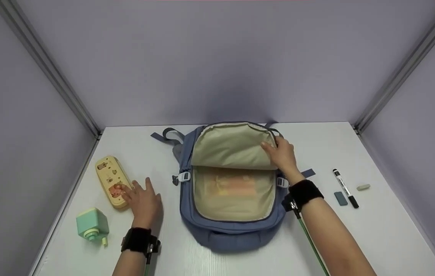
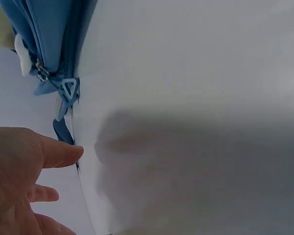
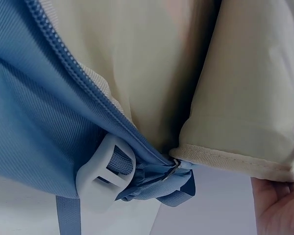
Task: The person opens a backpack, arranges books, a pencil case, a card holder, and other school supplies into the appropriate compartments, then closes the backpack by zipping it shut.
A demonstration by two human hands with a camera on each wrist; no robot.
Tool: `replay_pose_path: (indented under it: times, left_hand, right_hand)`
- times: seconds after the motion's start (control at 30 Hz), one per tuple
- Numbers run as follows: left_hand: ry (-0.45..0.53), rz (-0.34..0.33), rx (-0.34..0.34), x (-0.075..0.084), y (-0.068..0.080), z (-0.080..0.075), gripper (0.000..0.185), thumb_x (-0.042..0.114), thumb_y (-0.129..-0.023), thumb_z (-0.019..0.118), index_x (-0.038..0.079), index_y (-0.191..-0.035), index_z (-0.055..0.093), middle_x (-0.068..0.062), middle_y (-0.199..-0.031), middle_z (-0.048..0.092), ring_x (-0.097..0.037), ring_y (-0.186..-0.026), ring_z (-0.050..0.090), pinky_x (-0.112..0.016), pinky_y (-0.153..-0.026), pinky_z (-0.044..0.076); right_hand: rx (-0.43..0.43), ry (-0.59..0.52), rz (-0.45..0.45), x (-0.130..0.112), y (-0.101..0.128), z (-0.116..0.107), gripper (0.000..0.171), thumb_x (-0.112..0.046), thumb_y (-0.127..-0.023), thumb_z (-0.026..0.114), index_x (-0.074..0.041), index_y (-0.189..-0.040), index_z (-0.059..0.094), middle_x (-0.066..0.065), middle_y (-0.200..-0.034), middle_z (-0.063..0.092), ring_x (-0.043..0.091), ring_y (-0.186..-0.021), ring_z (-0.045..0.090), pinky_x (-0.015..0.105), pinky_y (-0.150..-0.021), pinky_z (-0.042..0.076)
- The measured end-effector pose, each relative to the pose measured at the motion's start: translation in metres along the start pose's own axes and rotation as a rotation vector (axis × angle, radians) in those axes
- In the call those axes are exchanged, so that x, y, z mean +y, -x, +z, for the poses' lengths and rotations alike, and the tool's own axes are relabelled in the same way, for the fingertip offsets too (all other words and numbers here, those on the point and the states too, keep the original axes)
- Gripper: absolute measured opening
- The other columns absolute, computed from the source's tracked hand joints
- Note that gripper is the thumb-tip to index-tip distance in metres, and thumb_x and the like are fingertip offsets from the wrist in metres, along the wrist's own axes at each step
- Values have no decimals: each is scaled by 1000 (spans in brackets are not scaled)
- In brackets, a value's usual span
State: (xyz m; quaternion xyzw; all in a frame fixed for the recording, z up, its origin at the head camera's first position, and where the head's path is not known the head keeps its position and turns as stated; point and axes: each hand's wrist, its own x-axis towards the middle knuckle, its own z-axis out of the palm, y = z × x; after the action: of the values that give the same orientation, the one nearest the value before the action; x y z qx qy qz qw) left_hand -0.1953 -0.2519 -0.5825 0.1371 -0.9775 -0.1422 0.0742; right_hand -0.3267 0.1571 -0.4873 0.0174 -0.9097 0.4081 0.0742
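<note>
A blue backpack (image 1: 236, 232) lies unzipped on the white table, its beige-lined flap (image 1: 229, 149) folded back. My right hand (image 1: 283, 155) pinches the flap's right edge between thumb and fingers; the right wrist view shows the beige lining (image 3: 245, 98) and the hand (image 3: 281, 208) at its border. An orange and yellow item (image 1: 234, 185) shows faintly inside the bag. My left hand (image 1: 144, 205), fingers spread, is over the right edge of a yellow pencil case (image 1: 112, 176) with cartoon prints; whether it touches the case I cannot tell.
A mint-green pencil sharpener (image 1: 93, 224) with a crank stands at the left front. To the right of the bag lie a black-and-white marker (image 1: 344, 186), a blue-grey eraser (image 1: 340, 198) and a small pale green piece (image 1: 363, 187). Grey panels (image 1: 217, 61) enclose the table.
</note>
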Motion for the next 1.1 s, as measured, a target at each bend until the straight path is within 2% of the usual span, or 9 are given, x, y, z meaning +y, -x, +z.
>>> replay_pose_path:
  times: [0.23,0.33,0.47,0.63,0.7,0.8,0.93,1.1]
  left_hand:
    - [14,102,67,33,22,10,63,16,-83,76,-2,-138,51,-43,-136,38,-73,-127,14,-76,-101,17]
    - [29,121,105,42,26,9,63,13,-81,78,-1,-136,52,-41,-133,42,-69,-126,25,-73,-99,26]
    - [66,107,198,43,25,6,61,9,-77,79,-1,-132,54,-39,-127,44,-60,-122,39,-68,-95,33]
    - [84,17,307,31,22,4,68,20,-74,85,0,-132,55,-42,-127,39,-61,-124,34,-73,-94,29]
    - [98,-28,307,25,21,6,74,28,-75,86,1,-135,53,-43,-130,36,-63,-123,33,-75,-89,32]
    - [144,-89,263,18,21,10,77,33,-76,85,4,-138,50,-43,-133,31,-64,-118,36,-73,-80,40]
    - [212,-150,196,11,21,13,72,28,-81,80,5,-141,47,-42,-136,26,-61,-105,47,-68,-68,47]
    - [228,-175,184,7,19,9,59,23,-83,76,4,-134,52,-39,-134,31,-56,-80,58,-63,-59,49]
  right_hand:
    - [15,-14,-11,3,3,0,38,-36,-93,69,1,-102,66,15,-89,67,29,-79,60,44,-74,47]
    - [12,-19,-15,3,4,1,39,-36,-93,69,1,-102,66,15,-88,67,30,-78,60,45,-73,47]
    - [11,-16,-8,4,4,2,39,-37,-93,68,0,-100,65,15,-88,67,30,-78,61,44,-73,47]
    - [3,-25,-7,5,5,3,39,-38,-93,67,0,-101,65,16,-89,69,30,-77,63,43,-71,47]
    - [6,-28,-8,5,5,3,39,-38,-93,68,-1,-103,66,16,-92,70,31,-79,64,43,-72,48]
    - [5,-23,-14,5,5,4,40,-37,-93,68,0,-106,66,17,-94,70,32,-82,64,45,-75,48]
    - [3,-25,-9,5,5,4,40,-37,-93,68,1,-107,66,18,-96,70,32,-84,64,46,-77,48]
    - [9,-28,-2,3,3,5,40,-36,-92,69,1,-106,67,18,-96,70,32,-84,64,46,-78,48]
